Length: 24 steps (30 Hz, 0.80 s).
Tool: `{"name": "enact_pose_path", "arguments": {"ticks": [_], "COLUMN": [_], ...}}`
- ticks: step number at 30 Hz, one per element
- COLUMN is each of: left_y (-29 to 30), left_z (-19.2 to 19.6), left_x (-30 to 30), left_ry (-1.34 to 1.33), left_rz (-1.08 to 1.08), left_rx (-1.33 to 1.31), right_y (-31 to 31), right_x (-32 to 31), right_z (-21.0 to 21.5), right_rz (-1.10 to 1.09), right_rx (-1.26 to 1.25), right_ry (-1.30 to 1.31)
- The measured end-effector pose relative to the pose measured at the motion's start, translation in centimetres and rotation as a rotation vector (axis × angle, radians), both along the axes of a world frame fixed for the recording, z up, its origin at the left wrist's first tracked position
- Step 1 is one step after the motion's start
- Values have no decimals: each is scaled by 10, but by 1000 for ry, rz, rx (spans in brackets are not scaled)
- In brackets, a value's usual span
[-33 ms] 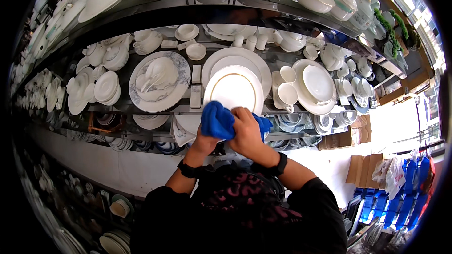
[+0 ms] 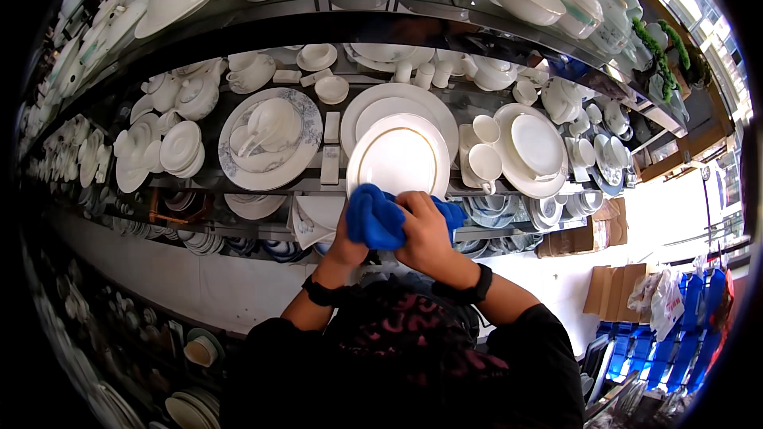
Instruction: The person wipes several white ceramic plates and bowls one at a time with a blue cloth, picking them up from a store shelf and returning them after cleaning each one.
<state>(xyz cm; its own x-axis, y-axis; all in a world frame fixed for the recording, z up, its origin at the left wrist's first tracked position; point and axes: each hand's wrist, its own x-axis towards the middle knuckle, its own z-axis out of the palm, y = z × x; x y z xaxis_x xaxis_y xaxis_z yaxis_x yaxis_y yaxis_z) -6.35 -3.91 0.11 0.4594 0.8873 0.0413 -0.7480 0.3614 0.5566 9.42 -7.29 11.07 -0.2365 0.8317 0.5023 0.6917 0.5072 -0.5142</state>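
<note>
A white plate with a thin gold-coloured ring stands tilted up in front of the glass shelf, over part of a larger plate. A bunched blue cloth covers its near edge. My left hand is closed at the cloth's left side, its fingers mostly hidden behind the folds. On the right, my right hand grips the cloth at the plate's near rim, fingers curled, with a blue end showing past it. Whether either hand also grips the plate itself is hidden.
White dishes fill the glass shelf: a stacked place setting to the left, two cups and an oval plate to the right. Bowls overhang on the upper shelf. Cardboard boxes stand at right; another dish shelf lies lower left.
Both hands and the cloth have shifted slightly toward me and a little to the right. The gold-ringed plate has also come slightly nearer. The surrounding dishes keep their places.
</note>
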Motion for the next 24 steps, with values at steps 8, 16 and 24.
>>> {"name": "enact_pose_path", "arguments": {"ticks": [8,16,24], "left_y": [-24,-32,-33], "left_z": [31,41,63], "left_x": [22,20,12], "left_ry": [367,559,412], "left_rz": [4,-14,207], "left_rx": [80,145,42], "right_y": [33,17,43], "right_x": [60,19,59], "right_z": [-2,20,8], "right_rz": [-254,-89,-272], "right_rx": [250,249,165], "right_ry": [-28,16,-23]}}
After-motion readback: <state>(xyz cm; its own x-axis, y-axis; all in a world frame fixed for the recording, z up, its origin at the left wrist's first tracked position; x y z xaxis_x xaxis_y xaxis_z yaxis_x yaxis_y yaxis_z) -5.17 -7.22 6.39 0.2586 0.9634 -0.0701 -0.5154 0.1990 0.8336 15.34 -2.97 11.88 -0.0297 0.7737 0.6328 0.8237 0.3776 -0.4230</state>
